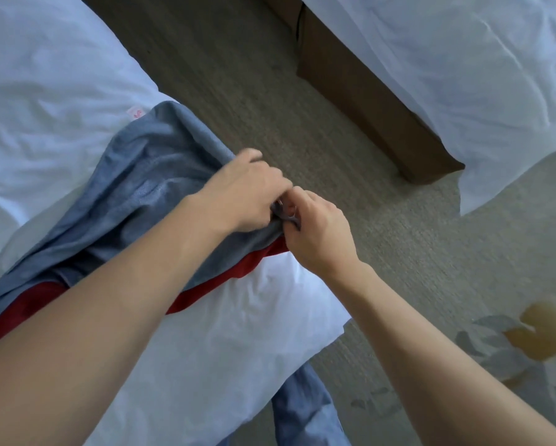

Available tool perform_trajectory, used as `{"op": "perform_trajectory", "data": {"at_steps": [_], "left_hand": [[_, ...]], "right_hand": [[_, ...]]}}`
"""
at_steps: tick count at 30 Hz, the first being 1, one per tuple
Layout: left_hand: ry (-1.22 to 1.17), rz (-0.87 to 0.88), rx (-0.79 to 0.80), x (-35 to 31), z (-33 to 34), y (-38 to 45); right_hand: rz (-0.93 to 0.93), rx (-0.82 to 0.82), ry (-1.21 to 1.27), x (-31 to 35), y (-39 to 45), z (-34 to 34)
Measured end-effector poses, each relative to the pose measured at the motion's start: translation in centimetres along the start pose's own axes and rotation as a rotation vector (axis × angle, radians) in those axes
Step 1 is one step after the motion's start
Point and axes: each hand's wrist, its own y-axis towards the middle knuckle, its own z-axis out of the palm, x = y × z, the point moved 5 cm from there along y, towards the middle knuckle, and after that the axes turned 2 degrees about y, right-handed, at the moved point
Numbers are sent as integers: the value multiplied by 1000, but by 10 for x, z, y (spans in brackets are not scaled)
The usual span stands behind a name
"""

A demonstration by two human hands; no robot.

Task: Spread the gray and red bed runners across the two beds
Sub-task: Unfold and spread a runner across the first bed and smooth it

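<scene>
A gray bed runner point(147, 185) lies bunched on the near bed point(45, 91), which has white bedding. Under it a red bed runner point(247, 262) shows as a strip along the bed's corner and again at the lower left. My left hand point(247, 191) grips the gray runner's edge at the bed's corner. My right hand point(318, 230) pinches the same gray edge right beside the left hand, fingers curled on the cloth. A second bed point(463, 75) with white bedding stands at the upper right, bare of runners in what I see.
Grey-green carpet point(254, 91) fills the aisle between the beds. The second bed's brown wooden base point(366, 101) juts toward the aisle. A white cloth with a brownish patch point(527, 342) lies on the floor at the lower right. My blue trouser leg point(305, 413) shows below.
</scene>
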Motion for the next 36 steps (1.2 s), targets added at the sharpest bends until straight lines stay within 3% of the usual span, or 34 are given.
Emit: {"op": "perform_trajectory", "data": {"at_steps": [3,7,10,13,17,21,28,30,33,36], "left_hand": [[-86,-19,-49,-3,4,1],[-157,-167,-108,29,1,-8],[-163,-258,-138,50,6,-20],[-91,-280,-215,37,8,-20],[-80,-310,-357,22,0,-9],[-81,-313,-364,20,-7,1],[-69,-169,-274,-6,10,-5],[-91,-182,-250,-14,21,-13],[-136,-222,-277,-23,31,-30],[-164,-304,-397,-22,32,-62]], "right_hand": [[24,-22,-63,-8,-4,3],[-24,254,-114,-8,-10,30],[25,115,-196,-16,-7,23],[38,78,-300,-19,0,12],[-37,3,81,-11,-4,-17],[155,-44,243,-22,-6,-23],[612,222,-55,-85,-20,8],[540,156,-165,-79,-24,6],[193,-88,-263,-39,-22,1],[-106,-142,-201,14,-29,18]]}}
